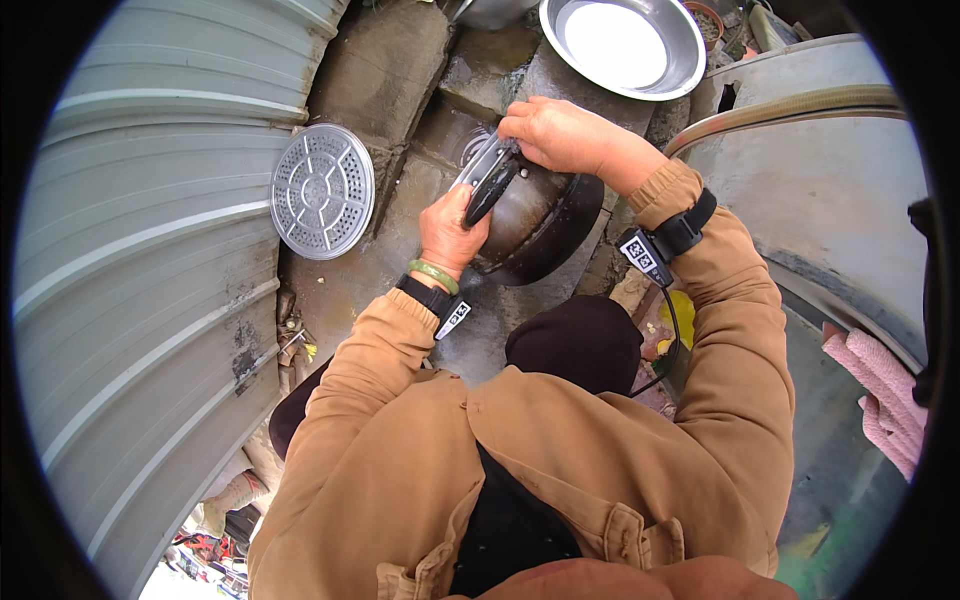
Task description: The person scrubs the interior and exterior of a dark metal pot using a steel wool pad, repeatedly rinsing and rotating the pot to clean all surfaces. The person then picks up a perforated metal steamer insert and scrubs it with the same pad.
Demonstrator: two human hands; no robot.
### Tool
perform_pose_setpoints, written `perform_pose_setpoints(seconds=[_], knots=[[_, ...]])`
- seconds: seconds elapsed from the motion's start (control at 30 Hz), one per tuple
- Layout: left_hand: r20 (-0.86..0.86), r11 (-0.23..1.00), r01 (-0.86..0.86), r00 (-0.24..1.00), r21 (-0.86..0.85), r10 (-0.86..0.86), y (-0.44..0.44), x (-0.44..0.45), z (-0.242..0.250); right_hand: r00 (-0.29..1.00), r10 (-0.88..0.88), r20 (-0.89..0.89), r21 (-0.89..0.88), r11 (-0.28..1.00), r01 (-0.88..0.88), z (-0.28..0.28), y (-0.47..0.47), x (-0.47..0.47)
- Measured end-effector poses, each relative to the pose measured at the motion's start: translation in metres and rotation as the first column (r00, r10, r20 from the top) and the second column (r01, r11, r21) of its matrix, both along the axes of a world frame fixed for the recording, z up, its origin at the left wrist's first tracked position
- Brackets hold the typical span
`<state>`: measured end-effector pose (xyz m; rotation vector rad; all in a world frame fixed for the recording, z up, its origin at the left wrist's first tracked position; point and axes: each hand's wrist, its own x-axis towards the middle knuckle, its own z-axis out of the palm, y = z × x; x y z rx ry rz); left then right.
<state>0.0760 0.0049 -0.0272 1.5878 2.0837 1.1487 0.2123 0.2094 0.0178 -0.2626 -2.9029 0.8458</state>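
A metal cooking pot [529,214] with a browned, blackened outside is tipped on its side above the wet paving, its mouth facing away to the upper left. My left hand [453,229] grips it by the rim and the black loop handle [491,191]. Over the upper rim, the fingers of my right hand [559,135] are curled and pressed against the metal. A small greyish patch shows under those fingers; whether it is a scrubber or suds I cannot tell. Most of the pot's inside is hidden from me.
A perforated metal steamer rack [322,191] leans by the corrugated metal wall [165,247] at left. Beyond the pot stands a wide metal basin [551,34], its inside bright white. A hose [787,105] curves along the right, and pink cloth [881,390] hangs lower right.
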Motion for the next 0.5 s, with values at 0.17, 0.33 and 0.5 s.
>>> perform_pose_setpoints(seconds=[0.17,0.33,0.5], knots=[[-0.119,0.963,0.263,0.960,0.064,-0.255,-0.013,0.003,0.016,0.990,0.118,-0.078,0.132,0.985,-0.107,0.019,-0.042,0.049],[-0.239,0.878,0.473,0.862,0.067,-0.447,-0.014,0.006,0.023,0.996,0.090,0.027,0.114,0.989,-0.092,0.030,-0.077,0.076],[-0.221,0.842,0.535,0.831,0.071,-0.510,-0.008,0.013,0.024,1.000,-0.029,-0.006,0.072,0.997,0.029,0.015,-0.081,0.103]])
